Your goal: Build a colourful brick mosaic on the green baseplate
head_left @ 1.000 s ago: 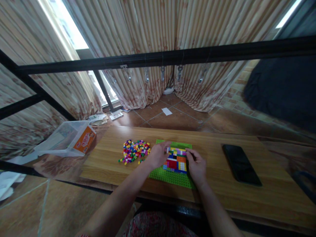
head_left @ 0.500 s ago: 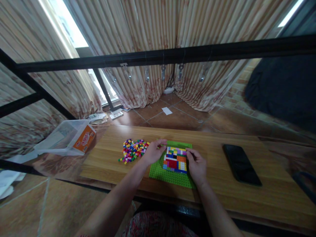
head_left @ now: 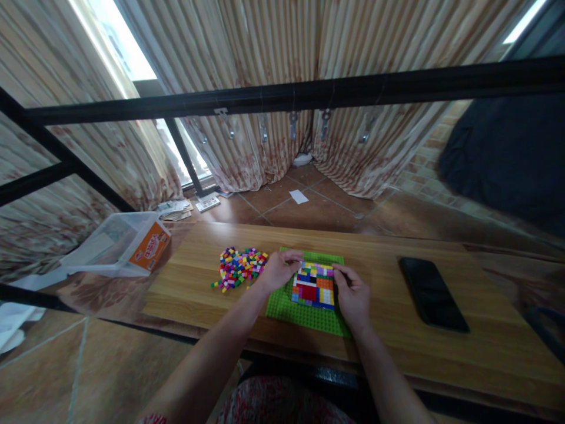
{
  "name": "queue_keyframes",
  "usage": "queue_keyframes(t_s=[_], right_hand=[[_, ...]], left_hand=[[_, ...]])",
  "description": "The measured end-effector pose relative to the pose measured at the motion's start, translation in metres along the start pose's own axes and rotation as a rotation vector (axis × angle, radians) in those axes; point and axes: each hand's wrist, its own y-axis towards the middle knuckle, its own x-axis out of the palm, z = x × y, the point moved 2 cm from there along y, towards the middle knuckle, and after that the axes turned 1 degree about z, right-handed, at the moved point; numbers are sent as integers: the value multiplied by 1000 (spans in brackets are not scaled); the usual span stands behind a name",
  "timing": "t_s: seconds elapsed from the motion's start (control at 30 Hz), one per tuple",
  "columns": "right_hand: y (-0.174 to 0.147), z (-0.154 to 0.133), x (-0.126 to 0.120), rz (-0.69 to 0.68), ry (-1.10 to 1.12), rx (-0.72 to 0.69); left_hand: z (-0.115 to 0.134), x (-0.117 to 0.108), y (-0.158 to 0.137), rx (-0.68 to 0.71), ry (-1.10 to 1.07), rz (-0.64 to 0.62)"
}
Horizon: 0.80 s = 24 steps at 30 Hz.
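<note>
A green studded baseplate [head_left: 300,318] lies on the wooden table, carrying a low patchwork of toy bricks [head_left: 309,292] in many colours. My left hand [head_left: 281,271] reaches over the patchwork's upper left corner with its thumb and fingers drawn together. Whatever may be between those fingertips is too small to make out. Along the right side, my right hand [head_left: 354,296] has curled fingers against the patchwork's upper right edge, gripping it there. Left of the plate, close to my left wrist, spreads a pile of loose toy bricks [head_left: 241,268].
A black phone [head_left: 432,294] rests on the table [head_left: 379,259] to the right. Beyond the table's left end stands a clear plastic bin [head_left: 119,241] with an orange label. A dark metal bar [head_left: 265,101] crosses ahead, in front of striped curtains [head_left: 273,47].
My left hand has shifted slightly right, its fingertips now at the patchwork's upper left corner. My right hand stays in place at the edge. The camera view has tilted a little.
</note>
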Motion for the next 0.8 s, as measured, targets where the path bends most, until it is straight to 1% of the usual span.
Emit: queue_keyframes(t_s=[0.33,0.43,0.6,0.7,0.8], right_hand=[[0,1,-1,5,-15,-21],[1,4,-1,1,-28,-12],[2,8,-1,-3,-33,-19],[3,9,-2,2,-34,-22],[3,9,-1,3,-34,-18]], left_hand=[[4,0,7,-126,-104,-17],[4,0,8,-124,-96,-13],[2,3,9,-103,-9,-9],[3,5,10,-86,17,16],[7,5,7,-58,38,75]])
